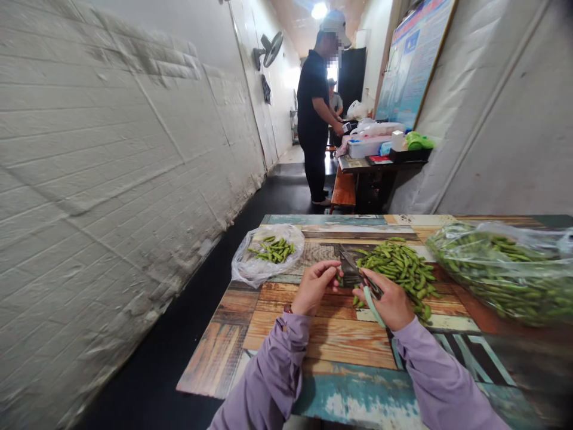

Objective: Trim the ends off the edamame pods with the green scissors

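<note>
Broadly, a white brick wall [111, 179] runs along the left, and a patchwork desk [322, 337] spans the foreground. Beyond, a person [313, 101] in dark clothes and a cap stands at a far desk [351, 163]. On the near desk, a big clear bag [514, 280] of green pods [505, 246] lies rightmost, a loose pile [398, 269] of pods lies left of it, and a small bag [244, 257], spread open, holds fewer at the left. By the pile's left edge, the right hand [389, 298] has its grip closed around scissors [372, 306], blades pointing away and leftward. Just beside them, the left hand [319, 285] has its grip pinched together on what looks like one pod [341, 276], mostly hidden.
</note>
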The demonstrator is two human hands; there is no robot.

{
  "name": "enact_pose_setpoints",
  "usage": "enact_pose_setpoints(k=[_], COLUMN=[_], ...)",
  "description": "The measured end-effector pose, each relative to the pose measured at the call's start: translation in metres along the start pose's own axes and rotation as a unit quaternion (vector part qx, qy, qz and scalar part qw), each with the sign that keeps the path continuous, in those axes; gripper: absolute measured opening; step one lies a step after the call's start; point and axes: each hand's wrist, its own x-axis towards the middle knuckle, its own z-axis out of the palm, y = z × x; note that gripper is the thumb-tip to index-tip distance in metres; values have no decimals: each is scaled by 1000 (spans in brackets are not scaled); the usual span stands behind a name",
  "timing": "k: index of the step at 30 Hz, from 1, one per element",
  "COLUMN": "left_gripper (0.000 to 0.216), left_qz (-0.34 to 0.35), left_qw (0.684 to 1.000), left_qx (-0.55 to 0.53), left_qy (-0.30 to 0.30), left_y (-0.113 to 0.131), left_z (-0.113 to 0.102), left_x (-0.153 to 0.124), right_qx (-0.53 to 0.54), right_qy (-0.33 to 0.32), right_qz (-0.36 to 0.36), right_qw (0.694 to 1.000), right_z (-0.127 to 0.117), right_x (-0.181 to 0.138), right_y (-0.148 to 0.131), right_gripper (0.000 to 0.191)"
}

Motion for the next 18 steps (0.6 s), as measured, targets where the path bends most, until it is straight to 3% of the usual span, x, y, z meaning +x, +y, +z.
enact_pose_setpoints(k=[6, 10, 18], left_gripper=[46, 36, 29], left_qz=[3, 2, 2], left_qw=[1000, 998, 999], left_qx=[6, 7, 25], left_qy=[26, 56, 38], left_y=[0, 1, 4], left_z=[-1, -3, -1], left_x=[2, 2, 0], right_qx=[-28, -30, -3], right_qy=[-22, -44, -90], right_qz=[-28, -30, -36], right_qw=[999, 998, 995], right_z=[-1, -2, -6], right_x=[0, 0, 1], right_y=[2, 4, -2], right_gripper=[45, 46, 51])
